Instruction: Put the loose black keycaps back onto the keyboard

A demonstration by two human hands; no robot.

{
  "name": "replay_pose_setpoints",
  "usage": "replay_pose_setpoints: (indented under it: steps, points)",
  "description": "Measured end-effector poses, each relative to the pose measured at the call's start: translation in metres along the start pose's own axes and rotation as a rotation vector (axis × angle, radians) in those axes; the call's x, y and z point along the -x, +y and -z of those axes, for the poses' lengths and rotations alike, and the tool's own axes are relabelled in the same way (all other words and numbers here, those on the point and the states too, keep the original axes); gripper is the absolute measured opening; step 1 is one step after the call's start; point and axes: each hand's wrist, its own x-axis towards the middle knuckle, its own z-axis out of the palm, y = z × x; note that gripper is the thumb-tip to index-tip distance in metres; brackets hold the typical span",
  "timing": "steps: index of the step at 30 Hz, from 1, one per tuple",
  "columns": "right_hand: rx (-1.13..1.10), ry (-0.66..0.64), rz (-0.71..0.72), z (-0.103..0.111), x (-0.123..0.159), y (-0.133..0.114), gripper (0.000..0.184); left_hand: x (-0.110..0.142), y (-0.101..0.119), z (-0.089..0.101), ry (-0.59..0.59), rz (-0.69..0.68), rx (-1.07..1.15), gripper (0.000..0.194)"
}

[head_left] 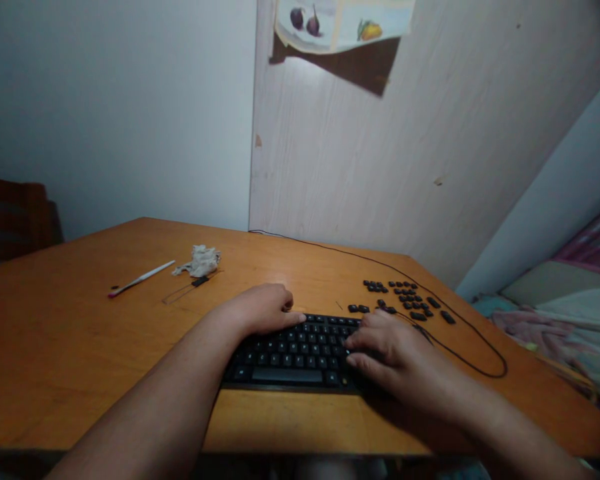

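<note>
A black computer keyboard (287, 376) lies on the wooden table in front of me. My left hand (261, 309) rests at its upper left, with the thumb on the top row and the other fingers curled by the far edge. Over the keyboard's right part is my right hand (387, 347); its thumb and forefinger are bent close together at the keys, and what lies between them is too small to make out. Several loose black keycaps (407, 293) lie beyond the right hand. The right end of the keyboard is hidden under that hand.
On the table's left are a white toothbrush (143, 278), a crumpled pale cloth (200, 261) and a bent wire tool with a black part (199, 282). A black cable (500, 363) loops at the right. The wooden table (60, 347) meets a wall behind.
</note>
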Motion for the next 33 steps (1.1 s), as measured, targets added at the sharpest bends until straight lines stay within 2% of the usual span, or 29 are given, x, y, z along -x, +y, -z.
replay_pose_setpoints:
  steps: [5, 26, 30, 33]
  points:
    - [0.017, -0.018, -0.041, -0.016, 0.016, -0.017, 0.01, 0.0, -0.001, 0.0, -0.007, -0.001, -0.004, 0.055]
    - [0.066, -0.03, -0.061, -0.027, 0.02, -0.019, 0.018, -0.003, -0.005, -0.003, -0.017, -0.021, 0.005, 0.058]
    - [0.173, -0.009, -0.06, -0.036, 0.021, -0.021, 0.019, -0.003, -0.005, -0.003, -0.013, -0.014, 0.002, 0.058]
    - [0.317, 0.05, -0.007, -0.05, 0.028, -0.022, 0.016, -0.003, -0.004, -0.002, -0.022, -0.011, -0.004, 0.058]
